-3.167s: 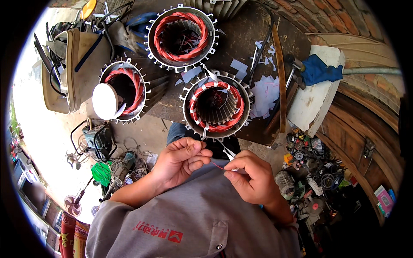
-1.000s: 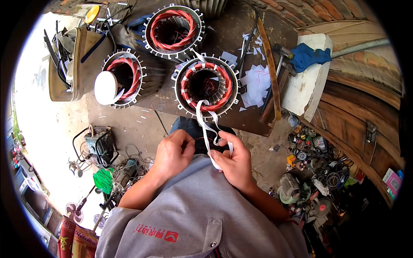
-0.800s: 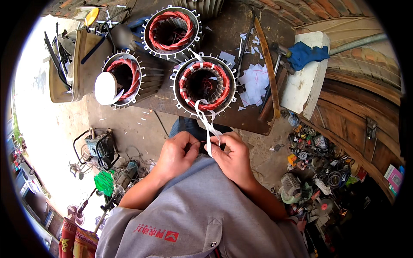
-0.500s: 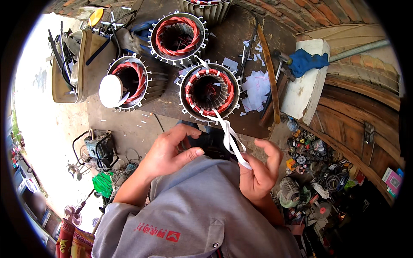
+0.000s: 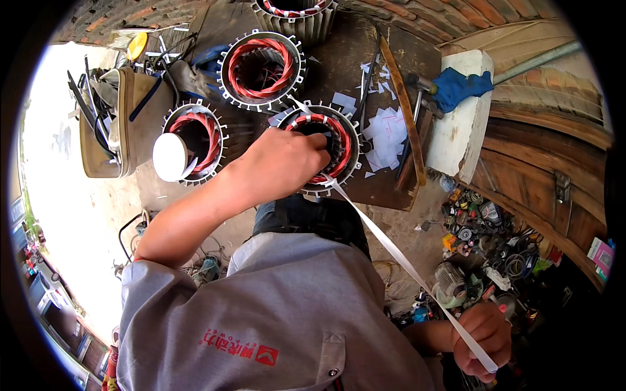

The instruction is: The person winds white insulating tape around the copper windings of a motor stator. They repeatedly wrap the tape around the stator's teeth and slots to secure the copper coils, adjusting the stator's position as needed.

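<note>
At the near side of the table [image 5: 388, 194], the motor housing [image 5: 356, 155] stands mouth up, with white tape [image 5: 398, 254] stretched from its red coil [image 5: 347, 146] to my right hand [image 5: 482, 339], closed around it near the loose end. I'd keep that pull even so the tape lies flat. My left hand [image 5: 293, 159] covers part of the mouth; I can't tell whether its hidden fingertips pinch anything, but they should steady the coil gently.

White tape [image 5: 403, 259] across the near-right space

Matt tape [image 5: 394, 251], dull metal stator housing [image 5: 354, 155].
</note>
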The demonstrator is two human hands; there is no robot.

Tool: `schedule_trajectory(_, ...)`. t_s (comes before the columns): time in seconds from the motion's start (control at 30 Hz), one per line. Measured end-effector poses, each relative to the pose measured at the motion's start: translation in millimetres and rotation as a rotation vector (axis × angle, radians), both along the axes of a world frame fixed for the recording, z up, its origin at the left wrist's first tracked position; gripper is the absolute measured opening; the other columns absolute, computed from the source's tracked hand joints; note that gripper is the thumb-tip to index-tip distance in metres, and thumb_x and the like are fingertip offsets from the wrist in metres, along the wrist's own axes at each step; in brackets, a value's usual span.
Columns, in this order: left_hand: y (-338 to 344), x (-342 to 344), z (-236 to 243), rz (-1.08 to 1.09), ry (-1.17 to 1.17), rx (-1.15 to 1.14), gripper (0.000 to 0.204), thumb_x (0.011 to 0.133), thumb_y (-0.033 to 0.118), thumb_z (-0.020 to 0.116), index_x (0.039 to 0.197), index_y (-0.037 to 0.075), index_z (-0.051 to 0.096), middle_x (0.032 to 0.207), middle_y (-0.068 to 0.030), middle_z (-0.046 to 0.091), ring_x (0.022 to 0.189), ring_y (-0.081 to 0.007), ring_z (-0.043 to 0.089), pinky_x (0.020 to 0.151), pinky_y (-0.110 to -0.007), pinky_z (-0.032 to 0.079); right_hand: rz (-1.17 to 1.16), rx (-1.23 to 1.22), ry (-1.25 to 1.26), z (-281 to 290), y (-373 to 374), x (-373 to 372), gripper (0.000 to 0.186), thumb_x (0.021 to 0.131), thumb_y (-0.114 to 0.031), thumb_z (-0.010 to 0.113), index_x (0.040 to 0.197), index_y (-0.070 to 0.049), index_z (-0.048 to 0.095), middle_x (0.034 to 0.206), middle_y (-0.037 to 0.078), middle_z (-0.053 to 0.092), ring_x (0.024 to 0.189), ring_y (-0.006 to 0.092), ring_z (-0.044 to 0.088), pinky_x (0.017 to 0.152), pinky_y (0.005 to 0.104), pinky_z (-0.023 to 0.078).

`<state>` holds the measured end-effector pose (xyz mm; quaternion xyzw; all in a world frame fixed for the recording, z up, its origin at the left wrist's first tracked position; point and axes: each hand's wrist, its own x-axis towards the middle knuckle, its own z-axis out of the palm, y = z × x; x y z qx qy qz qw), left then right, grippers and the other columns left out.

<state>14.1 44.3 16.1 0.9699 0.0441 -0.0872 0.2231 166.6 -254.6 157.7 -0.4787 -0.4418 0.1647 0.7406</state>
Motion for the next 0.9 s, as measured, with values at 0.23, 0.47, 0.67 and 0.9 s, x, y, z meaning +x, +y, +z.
schedule_trajectory(0.23,10,10,-15,-0.208,-0.125,-0.095,0.004,0.080,0.010,0.063,0.082,0.008,0.065,0.086,-0.0044,0.064,0.078,-0.0250,0.068,0.060,-0.039,0.055,-0.119,-0.109,0.004,-17,-24,8,0.035,0.098,-0.032,0.060,0.070,-0.015,0.051,0.057,-0.005,0.046,0.045,0.0074,0.038,0.045,0.0221,0.030)
schedule_trajectory(0.47,8,12,-15,-0.143,-0.095,-0.047,0.008,0.078,0.014,0.067,0.079,0.008,0.063,0.083,-0.0047,0.062,0.075,-0.0246,0.066,0.057,-0.039,0.054,-0.372,-0.935,0.023,-76,-8,23,0.021,0.093,-0.014,0.069,0.086,0.006,0.069,0.066,0.001,0.057,0.056,0.0048,0.045,0.051,0.0242,0.034)
schedule_trajectory(0.67,-7,-3,11,0.117,-0.244,-0.165,0.012,0.074,0.008,0.069,0.085,0.007,0.065,0.088,-0.0039,0.065,0.074,-0.0251,0.068,0.058,-0.038,0.055,-0.276,-1.468,-0.358,-182,32,53,0.028,0.095,-0.023,0.068,0.091,0.005,0.069,0.067,0.008,0.062,0.060,0.0189,0.056,0.060,0.0338,0.046)
schedule_trajectory(0.9,-23,-33,-2,0.469,-0.363,-0.271,0.013,0.082,0.004,0.070,0.094,0.007,0.070,0.097,-0.0053,0.068,0.066,-0.0223,0.068,0.058,-0.034,0.056,-0.153,-1.067,-0.841,-173,87,39,0.021,0.087,-0.020,0.073,0.096,-0.002,0.069,0.085,0.013,0.064,0.081,0.0357,0.065,0.072,0.0455,0.051)
